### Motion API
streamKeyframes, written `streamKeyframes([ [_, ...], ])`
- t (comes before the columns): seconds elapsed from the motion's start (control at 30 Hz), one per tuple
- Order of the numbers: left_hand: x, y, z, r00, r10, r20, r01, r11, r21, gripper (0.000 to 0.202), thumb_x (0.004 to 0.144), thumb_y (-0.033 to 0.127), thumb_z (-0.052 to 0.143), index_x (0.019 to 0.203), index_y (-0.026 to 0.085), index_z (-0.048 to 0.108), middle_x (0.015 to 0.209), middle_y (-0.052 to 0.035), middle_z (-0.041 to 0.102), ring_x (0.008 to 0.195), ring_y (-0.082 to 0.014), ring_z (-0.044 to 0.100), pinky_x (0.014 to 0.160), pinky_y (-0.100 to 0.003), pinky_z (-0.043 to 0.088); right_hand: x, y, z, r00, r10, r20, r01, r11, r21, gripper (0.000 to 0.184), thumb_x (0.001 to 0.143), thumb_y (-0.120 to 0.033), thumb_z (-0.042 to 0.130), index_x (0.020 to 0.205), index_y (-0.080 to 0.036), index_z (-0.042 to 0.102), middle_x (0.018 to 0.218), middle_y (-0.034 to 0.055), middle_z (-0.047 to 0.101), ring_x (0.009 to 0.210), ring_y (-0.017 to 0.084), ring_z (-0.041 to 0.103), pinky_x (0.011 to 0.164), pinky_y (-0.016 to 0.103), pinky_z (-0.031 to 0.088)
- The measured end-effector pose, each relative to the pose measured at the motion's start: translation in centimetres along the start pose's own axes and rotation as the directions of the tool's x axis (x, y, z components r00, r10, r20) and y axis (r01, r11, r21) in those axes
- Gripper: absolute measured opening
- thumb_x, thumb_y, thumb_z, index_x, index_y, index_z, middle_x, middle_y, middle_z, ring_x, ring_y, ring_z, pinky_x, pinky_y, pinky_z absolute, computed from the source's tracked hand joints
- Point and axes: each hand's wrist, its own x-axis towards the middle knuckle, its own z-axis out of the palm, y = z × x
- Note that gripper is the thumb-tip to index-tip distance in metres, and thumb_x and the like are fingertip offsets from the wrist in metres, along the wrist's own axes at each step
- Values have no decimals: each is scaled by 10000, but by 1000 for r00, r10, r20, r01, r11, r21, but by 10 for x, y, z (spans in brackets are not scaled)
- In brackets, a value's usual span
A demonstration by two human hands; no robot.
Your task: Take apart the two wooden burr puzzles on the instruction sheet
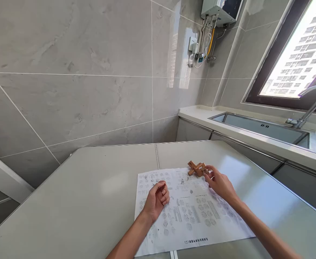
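Gray tiled wall (93,108) backs a pale surface (66,201). On it, left of center, the left hand (157,199) rests over a printed sheet (179,232), fingers loosely curled; whether it holds anything, I cannot tell. Farther right, crossed wooden pieces (196,168) lie at the sheet's far edge, their long axis slanting away to the left. Nearer them, the right hand (220,182) pinches their right end, with nothing visible in between. Far right are a sink (255,124) and faucet (313,104).

Sheet (183,208) on table (79,205); blocks (197,169) at its far edge, right hand (219,181) touching; left hand (157,199) over sheet; sink (251,126) right of table.
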Motion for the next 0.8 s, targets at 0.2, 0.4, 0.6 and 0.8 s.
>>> streamKeyframes([
  [0.2, -2, 0, 0, 1000, 0, 10, 0, 1000, 28, 288, 875, 310, 749, 758, 199, 511, 641, 66, 446, 468, -62, 305, 492, -238, 308, 21, 3, 3, 1000, -11, 25, 14, 993, -115, 323, 863, -368, 599, 1150, -285, 721, 857, 37, 811, 671, 255, 699, 501, 288, 350],
  [0.4, -1, -1, -2, 999, 7, 36, -11, 996, 90, 311, 872, 356, 743, 754, 206, 497, 648, 71, 423, 483, -68, 308, 497, -237, 305, 3, -5, -5, 997, -6, -76, -3, 993, -118, 233, 936, -464, 553, 995, -310, 717, 835, 42, 775, 782, 290, 688, 530, 292, 324],
  [0.6, -4, -11, 1, 994, 43, 96, -66, 967, 245, 264, 889, 363, 758, 809, 205, 563, 658, 52, 481, 489, -90, 356, 497, -251, 311, -40, -36, -17, 997, 2, -75, 5, 995, 95, 455, 1024, -663, 431, 1088, -272, 654, 764, 33, 692, 695, 233, 670, 614, 320, 486],
  [0.8, -10, -19, 10, 963, 191, 190, -253, 883, 395, 293, 886, 390, 834, 1072, 202, 707, 1004, -80, 684, 887, -196, 619, 794, -288, 472, -86, -106, -5, 961, -39, 274, -177, 675, 716, 497, 937, -735, 625, 1037, -249, 599, 752, -24, 569, 610, 169, 566, 583, 302, 479],
])
